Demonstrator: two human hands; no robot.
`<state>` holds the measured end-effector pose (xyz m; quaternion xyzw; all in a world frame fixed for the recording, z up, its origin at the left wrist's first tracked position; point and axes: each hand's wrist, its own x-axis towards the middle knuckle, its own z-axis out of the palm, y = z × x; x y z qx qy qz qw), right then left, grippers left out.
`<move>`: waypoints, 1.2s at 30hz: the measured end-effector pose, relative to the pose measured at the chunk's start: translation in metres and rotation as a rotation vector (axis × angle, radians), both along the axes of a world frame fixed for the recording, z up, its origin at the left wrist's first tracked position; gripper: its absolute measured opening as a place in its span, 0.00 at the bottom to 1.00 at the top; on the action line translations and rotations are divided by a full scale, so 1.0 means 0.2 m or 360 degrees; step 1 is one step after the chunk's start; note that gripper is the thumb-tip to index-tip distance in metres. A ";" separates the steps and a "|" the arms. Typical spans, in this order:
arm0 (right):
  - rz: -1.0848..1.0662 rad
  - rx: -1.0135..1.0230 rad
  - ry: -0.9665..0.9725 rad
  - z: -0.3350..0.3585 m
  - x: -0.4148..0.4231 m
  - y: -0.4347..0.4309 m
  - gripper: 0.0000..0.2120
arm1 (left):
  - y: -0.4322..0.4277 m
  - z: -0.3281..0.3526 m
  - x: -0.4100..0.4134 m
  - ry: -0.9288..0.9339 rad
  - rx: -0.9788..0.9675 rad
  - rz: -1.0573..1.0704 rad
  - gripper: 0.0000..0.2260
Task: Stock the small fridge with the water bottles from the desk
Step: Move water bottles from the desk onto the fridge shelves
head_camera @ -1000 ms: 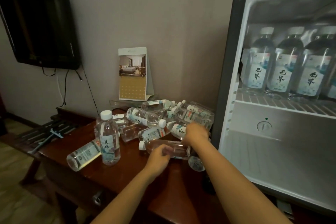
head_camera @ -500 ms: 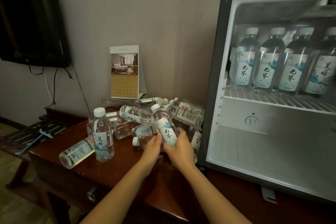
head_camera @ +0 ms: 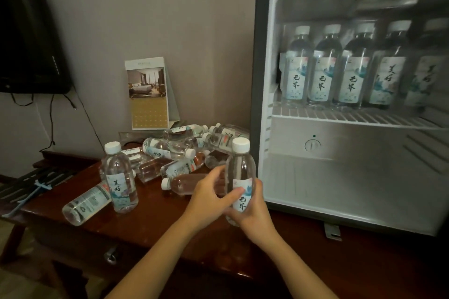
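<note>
I hold one clear water bottle (head_camera: 240, 167) with a white cap upright just left of the open small fridge (head_camera: 264, 80). My right hand (head_camera: 252, 211) grips its lower half and my left hand (head_camera: 209, 199) holds its left side, thumb on the label. A pile of several bottles (head_camera: 184, 150) lies on the dark wooden desk (head_camera: 150, 221) behind my hands. Another bottle (head_camera: 119, 177) stands upright at the left, with one lying bottle (head_camera: 85, 204) beside it. Several bottles (head_camera: 340, 68) stand in a row on the fridge's wire shelf (head_camera: 352, 118).
The fridge's lower compartment (head_camera: 340, 187) holds nothing. A standing calendar card (head_camera: 148, 93) leans at the wall behind the pile. A dark wall-mounted screen (head_camera: 26, 39) with hanging cables is at the upper left. A slatted rack (head_camera: 29, 184) sits left of the desk.
My right hand lifted a bottle out of the pile and turned it upright near the fridge. My left hand left the lying bottle and joined on the held one.
</note>
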<state>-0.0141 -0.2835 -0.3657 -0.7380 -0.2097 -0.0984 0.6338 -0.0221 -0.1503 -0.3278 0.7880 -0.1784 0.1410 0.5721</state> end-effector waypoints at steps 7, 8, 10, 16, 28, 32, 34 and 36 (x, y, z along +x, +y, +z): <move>-0.0373 0.0010 -0.0166 0.04 0.02 -0.30 0.33 | -0.35 0.04 0.08 -0.0042 0.0154 -0.0120 0.26; -0.0404 -0.0001 -0.0176 0.04 0.04 -0.34 0.32 | -0.40 0.05 0.10 -0.0036 0.0157 -0.0121 0.26; -0.0479 -0.0005 -0.0215 0.04 0.09 -0.42 0.30 | -0.51 0.05 0.15 -0.0008 0.0142 -0.0133 0.26; -0.0511 -0.0003 -0.0180 0.06 0.26 -0.53 0.25 | -0.72 0.09 0.33 0.0004 0.0142 -0.0184 0.24; -0.0401 -0.0414 0.0034 0.17 0.70 -0.62 0.24 | -0.89 0.11 0.74 0.0197 0.0212 0.0287 0.26; -0.0567 -0.0504 0.0119 0.17 0.82 -0.64 0.22 | -0.91 0.09 0.80 0.0324 0.0126 0.0322 0.25; -0.0623 -0.0549 0.0133 0.17 0.86 -0.64 0.21 | -0.91 0.06 0.81 0.0343 0.0078 0.0322 0.23; -0.0641 -0.0558 0.0147 0.17 0.89 -0.64 0.23 | -0.91 0.03 0.81 0.0339 0.0037 0.0294 0.21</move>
